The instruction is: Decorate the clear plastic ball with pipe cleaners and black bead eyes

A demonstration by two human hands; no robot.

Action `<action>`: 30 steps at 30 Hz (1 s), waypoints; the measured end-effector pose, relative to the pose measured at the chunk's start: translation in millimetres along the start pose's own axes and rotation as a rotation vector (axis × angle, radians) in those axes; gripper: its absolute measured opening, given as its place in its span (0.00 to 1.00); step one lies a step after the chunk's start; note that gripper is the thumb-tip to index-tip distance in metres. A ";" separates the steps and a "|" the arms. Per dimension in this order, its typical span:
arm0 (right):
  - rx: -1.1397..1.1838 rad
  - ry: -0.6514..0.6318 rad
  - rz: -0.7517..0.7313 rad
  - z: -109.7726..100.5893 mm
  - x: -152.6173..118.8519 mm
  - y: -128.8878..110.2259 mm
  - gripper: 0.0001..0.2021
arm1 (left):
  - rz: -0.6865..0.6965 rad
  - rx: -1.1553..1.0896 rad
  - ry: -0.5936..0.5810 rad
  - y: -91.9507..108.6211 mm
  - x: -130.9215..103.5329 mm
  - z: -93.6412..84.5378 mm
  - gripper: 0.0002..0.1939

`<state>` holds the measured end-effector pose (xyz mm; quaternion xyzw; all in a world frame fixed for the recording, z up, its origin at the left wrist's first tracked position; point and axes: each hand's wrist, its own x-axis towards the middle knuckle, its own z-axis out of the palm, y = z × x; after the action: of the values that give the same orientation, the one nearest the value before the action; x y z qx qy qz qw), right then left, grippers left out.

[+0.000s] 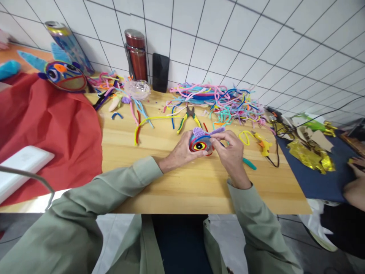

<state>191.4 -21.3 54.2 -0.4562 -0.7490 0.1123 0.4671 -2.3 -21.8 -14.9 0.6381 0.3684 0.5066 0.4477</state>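
Over the middle of the table, my left hand (182, 149) is closed around a small round craft face (204, 145) made of coiled pipe cleaners, grey with red and blue lines. A big eye with a yellow and red rim shows on it, and purple fuzzy ears (199, 133) stick up from its top. My right hand (230, 147) pinches at the upper right edge of the face, its thumb and forefinger pressed together. What exactly lies between those fingertips is too small to tell. Pliers with yellow-green handles (189, 117) lie just beyond my hands.
Behind lies a heap of coloured pipe cleaners (211, 95), near a phone (160, 72) and red thermos (136, 57). A yellow glue gun (264, 144) with its cord is at right. A finished-looking craft face (67, 76) rests on red cloth (57, 125). Another person's arm (355, 186) shows far right.
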 end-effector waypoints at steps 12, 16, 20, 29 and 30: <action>-0.121 -0.039 -0.113 2.0 -1.6 0.3 0.06 | 0.066 0.054 -0.055 13.2 -3.5 -8.0 0.27; -0.141 -0.042 -0.140 1.0 -2.2 -0.5 0.07 | 0.076 0.023 -0.075 12.1 -6.4 -11.6 0.22; -0.130 -0.062 -0.143 0.1 -2.7 0.6 0.07 | 0.083 0.002 -0.059 8.4 -6.5 -12.6 0.24; -0.077 -0.080 -0.019 -3.5 -6.3 11.2 0.08 | 0.030 0.006 -0.068 0.5 -5.1 -11.2 0.19; -0.067 -0.065 0.014 -3.2 -7.2 11.9 0.07 | 0.024 0.001 -0.072 -0.3 -5.3 -11.1 0.19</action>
<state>201.9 -21.2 44.5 -0.4731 -0.7638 0.1054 0.4262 -14.2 -24.3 -16.0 0.6606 0.3444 0.4886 0.4541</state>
